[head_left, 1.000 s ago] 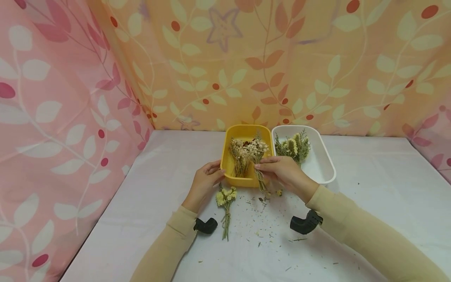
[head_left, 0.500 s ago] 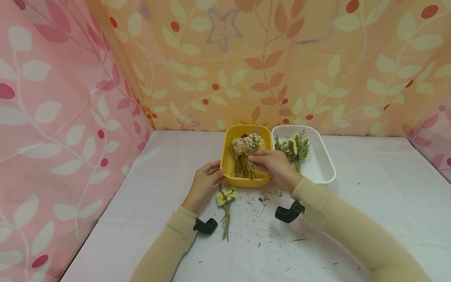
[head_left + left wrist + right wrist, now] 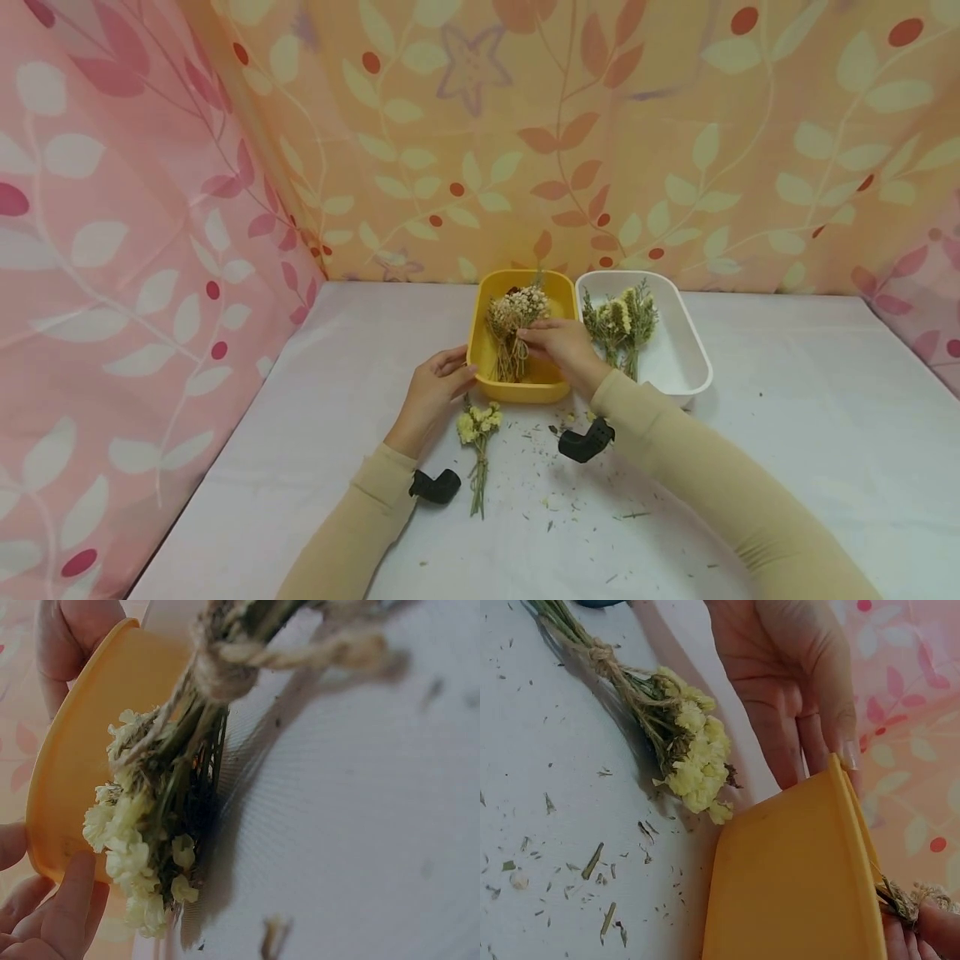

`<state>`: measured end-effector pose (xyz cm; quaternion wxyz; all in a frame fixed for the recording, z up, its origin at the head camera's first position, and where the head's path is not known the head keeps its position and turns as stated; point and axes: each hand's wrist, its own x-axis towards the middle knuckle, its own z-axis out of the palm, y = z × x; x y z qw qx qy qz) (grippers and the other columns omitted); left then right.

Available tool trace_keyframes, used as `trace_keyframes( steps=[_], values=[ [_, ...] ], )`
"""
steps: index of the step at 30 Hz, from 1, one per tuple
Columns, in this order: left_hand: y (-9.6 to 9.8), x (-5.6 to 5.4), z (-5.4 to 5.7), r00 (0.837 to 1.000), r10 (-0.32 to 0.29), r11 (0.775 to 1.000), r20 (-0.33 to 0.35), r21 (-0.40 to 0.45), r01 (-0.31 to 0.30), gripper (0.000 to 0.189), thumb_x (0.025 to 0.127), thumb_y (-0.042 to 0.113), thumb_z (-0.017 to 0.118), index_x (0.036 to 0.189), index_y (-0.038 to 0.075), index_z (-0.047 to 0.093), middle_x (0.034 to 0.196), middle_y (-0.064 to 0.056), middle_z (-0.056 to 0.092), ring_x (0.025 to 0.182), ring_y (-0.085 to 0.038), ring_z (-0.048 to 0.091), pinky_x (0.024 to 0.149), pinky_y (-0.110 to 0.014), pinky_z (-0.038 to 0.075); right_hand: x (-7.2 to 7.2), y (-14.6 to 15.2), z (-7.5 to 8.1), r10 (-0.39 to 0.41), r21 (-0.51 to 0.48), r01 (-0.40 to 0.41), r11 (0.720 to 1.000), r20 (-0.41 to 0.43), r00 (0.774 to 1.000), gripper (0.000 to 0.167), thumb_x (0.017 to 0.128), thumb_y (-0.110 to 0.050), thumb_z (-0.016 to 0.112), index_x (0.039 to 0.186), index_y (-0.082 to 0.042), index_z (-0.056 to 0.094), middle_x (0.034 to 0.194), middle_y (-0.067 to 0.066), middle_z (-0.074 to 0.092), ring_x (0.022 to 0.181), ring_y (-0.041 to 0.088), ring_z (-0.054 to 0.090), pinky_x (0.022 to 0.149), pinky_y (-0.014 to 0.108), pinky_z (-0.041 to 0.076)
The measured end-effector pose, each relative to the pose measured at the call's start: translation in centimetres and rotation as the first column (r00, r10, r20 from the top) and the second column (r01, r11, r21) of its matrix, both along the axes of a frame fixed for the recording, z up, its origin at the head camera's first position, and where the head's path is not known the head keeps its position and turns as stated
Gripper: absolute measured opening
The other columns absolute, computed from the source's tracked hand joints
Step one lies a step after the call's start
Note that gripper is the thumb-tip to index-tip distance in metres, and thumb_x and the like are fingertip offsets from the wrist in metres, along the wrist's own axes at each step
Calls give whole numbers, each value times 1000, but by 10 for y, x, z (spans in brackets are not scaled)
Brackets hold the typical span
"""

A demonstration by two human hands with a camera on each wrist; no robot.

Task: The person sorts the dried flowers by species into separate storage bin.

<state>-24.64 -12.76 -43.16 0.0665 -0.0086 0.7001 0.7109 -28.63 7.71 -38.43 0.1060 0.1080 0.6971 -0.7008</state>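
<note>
With thumb on the rim and fingers against the outer wall, my left hand (image 3: 431,396) holds the near left corner of a yellow plastic tub (image 3: 525,393). My right hand (image 3: 566,350) is over the tub, pinching the stems of a dried flower bunch (image 3: 531,302) with small white blooms. Beside it in the tub lies another cream-coloured dried bunch (image 3: 501,325), partly overlapped. In the right wrist view the tub's wall hides most of the held bunch. A twine-tied bunch of yellow flowers (image 3: 694,761) lies on the table just in front of the tub.
A white tub (image 3: 693,342) stands right beside the yellow one, with several yellow-and-green dried bunches (image 3: 618,321) in it. Stem bits and crumbs (image 3: 551,500) are scattered over the white table. A patterned curtain (image 3: 480,167) hangs behind the tubs.
My right hand has moved left and lowered the white-flowered bunch into the yellow tub, next to the other bunch. The left hand has stayed at the tub's corner.
</note>
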Motion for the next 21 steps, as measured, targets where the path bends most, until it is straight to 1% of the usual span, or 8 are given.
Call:
trace_keyframes(
  steps=[5,7,10,12,14,15,19,21],
  values=[
    [0,1,0,1000,4,1000,-5,2,-4,50,96,5,65,143,0,51,143,-23,54,127,-37,59,98,-35,58,-3,-4,-6,-2,-1,2,1000,-14,1000,45,95,-3,66,136,11,54,138,26,56,97,16,70,85,23,62],
    [0,1,0,1000,1,1000,-13,2,-1,50,96,5,65,143,-1,50,143,-24,54,127,-37,58,99,-36,58,-4,-4,-7,-3,1,3,1000,-19,1000,44,95,-4,66,135,11,55,137,25,57,104,20,70,88,26,62],
    [0,1,-1,1000,1,1000,-16,-1,-1,50,96,5,65,143,0,51,143,-24,54,127,-37,58,99,-37,57,-5,-4,-10,-10,-20,9,1000,-33,999,41,92,-3,69,129,12,58,132,24,61,106,24,71,88,29,62],
    [0,1,-1,1000,4,1000,-15,-2,-4,49,96,5,65,143,0,51,142,-24,55,127,-37,59,99,-37,58,-6,-6,-10,-18,-25,17,1000,-19,1000,40,92,-2,68,129,13,58,138,22,57,112,27,69,92,31,61],
    [0,1,0,1000,8,1000,-11,-1,-8,49,95,5,65,142,0,52,141,-24,56,126,-36,59,99,-37,58,-7,-8,-10,-30,-23,30,999,0,1000,40,92,-1,68,129,13,59,144,20,53,116,30,67,89,29,62],
    [1,1,0,1000,11,1000,-9,-2,-11,49,95,5,65,142,0,52,141,-24,56,126,-36,59,99,-38,58,-7,-10,-9,-38,-3,38,999,22,999,40,94,0,65,131,12,57,147,20,50,120,30,64,92,29,61],
    [1,0,0,1000,7,1000,-10,2,-7,49,95,5,66,142,0,52,140,-26,56,126,-38,59,100,-39,57,-8,-12,-11,-67,19,66,998,48,997,38,94,-1,66,129,10,59,138,22,57,113,27,68,84,26,63],
    [1,0,-1,1000,4,1000,-9,4,-4,48,96,5,65,142,-1,52,140,-25,56,126,-38,59,100,-39,57,-9,-12,-13,-70,30,68,997,50,996,37,94,-2,66,128,10,60,132,24,62,110,26,69,87,28,62]
  ],
)
